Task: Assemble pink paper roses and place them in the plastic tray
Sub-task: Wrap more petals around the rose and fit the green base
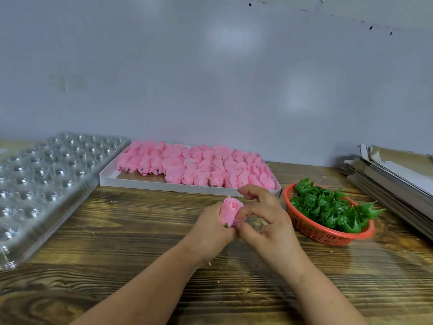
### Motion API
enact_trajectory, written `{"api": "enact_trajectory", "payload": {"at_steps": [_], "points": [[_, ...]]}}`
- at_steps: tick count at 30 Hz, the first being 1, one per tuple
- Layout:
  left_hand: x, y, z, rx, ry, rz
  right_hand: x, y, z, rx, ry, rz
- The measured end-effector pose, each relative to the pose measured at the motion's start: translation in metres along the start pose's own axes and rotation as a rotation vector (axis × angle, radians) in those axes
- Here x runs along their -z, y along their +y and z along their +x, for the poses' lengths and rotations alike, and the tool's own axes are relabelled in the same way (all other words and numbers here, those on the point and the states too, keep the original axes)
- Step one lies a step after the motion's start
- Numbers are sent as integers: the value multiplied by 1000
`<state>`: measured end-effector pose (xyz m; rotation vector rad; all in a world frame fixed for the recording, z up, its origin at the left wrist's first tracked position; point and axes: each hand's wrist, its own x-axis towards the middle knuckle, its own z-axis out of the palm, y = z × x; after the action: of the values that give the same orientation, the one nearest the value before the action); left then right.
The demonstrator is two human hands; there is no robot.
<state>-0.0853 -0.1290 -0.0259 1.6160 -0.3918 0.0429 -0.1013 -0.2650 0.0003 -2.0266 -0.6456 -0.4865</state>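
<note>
A pink paper rose (230,211) with a bit of green base showing at its bottom is held upright above the wooden table (117,231). My left hand (210,228) grips it from below and the left. My right hand (264,216) pinches the rose's right side with thumb and fingertip, the other fingers curled. A clear plastic tray (46,179) with many round cells lies at the left; its cells look empty. A white box (140,182) behind holds several pink rose heads (199,167).
An orange mesh basket (316,231) with several green plastic calyx bases (332,209) stands just right of my hands. A stack of flat grey cardboard sheets (393,174) lies at the far right. A grey wall rises behind the table.
</note>
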Motion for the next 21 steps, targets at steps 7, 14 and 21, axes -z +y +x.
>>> {"api": "enact_trajectory", "payload": {"at_steps": [7,14,21], "points": [[0,-1,0,17,7,-45,0,-1,0,-33,17,-12],[-2,0,-1,1,-43,-72,1,-5,-1,-38,-41,85],[-1,-2,0,63,-44,1,13,-4,3,-132,122,393]]}}
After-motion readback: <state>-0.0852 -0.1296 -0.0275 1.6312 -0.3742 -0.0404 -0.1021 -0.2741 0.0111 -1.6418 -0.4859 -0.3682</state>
